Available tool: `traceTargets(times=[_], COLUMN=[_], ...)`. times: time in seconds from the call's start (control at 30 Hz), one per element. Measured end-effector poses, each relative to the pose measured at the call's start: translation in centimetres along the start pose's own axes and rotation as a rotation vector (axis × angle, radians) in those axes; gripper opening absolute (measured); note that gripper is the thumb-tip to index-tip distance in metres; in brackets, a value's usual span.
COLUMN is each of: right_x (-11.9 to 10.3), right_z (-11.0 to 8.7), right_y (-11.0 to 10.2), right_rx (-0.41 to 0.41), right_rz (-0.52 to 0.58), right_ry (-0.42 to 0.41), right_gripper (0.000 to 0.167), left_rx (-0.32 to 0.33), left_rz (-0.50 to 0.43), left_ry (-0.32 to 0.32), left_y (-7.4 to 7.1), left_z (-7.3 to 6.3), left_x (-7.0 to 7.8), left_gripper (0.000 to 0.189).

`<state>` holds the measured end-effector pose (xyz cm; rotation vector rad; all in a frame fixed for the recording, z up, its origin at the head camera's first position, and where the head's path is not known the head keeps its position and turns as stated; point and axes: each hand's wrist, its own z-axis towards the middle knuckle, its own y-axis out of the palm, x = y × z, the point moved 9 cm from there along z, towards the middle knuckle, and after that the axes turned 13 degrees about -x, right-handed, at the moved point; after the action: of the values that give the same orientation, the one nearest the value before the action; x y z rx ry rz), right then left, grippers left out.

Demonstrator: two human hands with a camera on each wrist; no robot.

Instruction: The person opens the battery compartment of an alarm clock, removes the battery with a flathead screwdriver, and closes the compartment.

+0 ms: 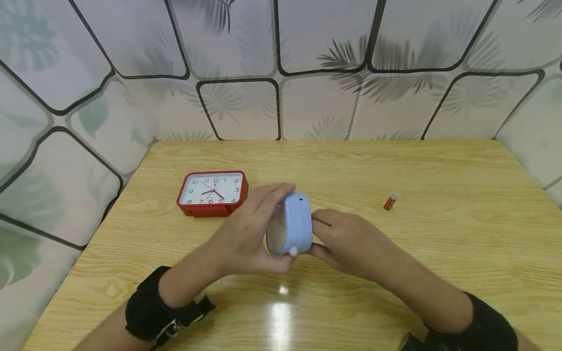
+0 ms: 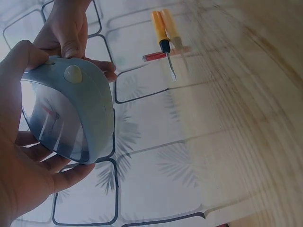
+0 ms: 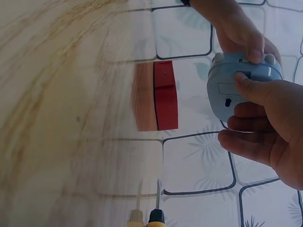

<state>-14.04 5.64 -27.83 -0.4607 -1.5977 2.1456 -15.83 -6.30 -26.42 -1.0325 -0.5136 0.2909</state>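
Observation:
A light blue alarm clock is held up off the table, its face turned left and its back to the right. My left hand grips it around the face side, thumb and fingers on opposite edges. My right hand is at the back, fingers bent. In the right wrist view its thumb presses on the upper part of the clock's back, with the other fingers curled below. A small white knob sticks out of the casing. The right hand hides part of the back.
A red rectangular clock lies face up on the wooden table, left of the hands. Right of them is a red battery. A yellow-handled screwdriver shows in both wrist views. A patterned wall borders the table.

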Motion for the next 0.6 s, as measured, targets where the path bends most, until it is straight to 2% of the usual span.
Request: traceTargets(times=[0.2, 0.3, 0.4, 0.5, 0.6], right_x=[0.1, 0.2, 0.6, 1.2, 1.7], right_z=[0.1, 0.2, 0.1, 0.1, 0.0], right_y=[0.3, 0.6, 1.2, 1.9, 2.3], right_rx=[-0.02, -0.062, -0.148, -0.241, -0.302], right_rz=[0.004, 0.014, 0.047, 0.086, 0.092], right_ry=[-0.006, 0.004, 0.041, 0.096, 0.14], right_gripper=[0.035, 0.028, 0.021, 0.016, 0.011], left_rx=[-0.037, -0.081, -0.155, -0.256, -0.365], left_rz=[0.034, 0.061, 0.075, 0.081, 0.101], left_ry=[-0.012, -0.012, -0.009, -0.018, -0.049], left_y=[0.0, 0.3, 0.9, 1.7, 2.6], left_z=[0.0, 0.0, 0.0, -0.1, -0.2], left_x=[-0.1, -0.2, -0.4, -0.7, -1.2], left_gripper=[0.1, 0.101, 0.1, 0.099, 0.099])
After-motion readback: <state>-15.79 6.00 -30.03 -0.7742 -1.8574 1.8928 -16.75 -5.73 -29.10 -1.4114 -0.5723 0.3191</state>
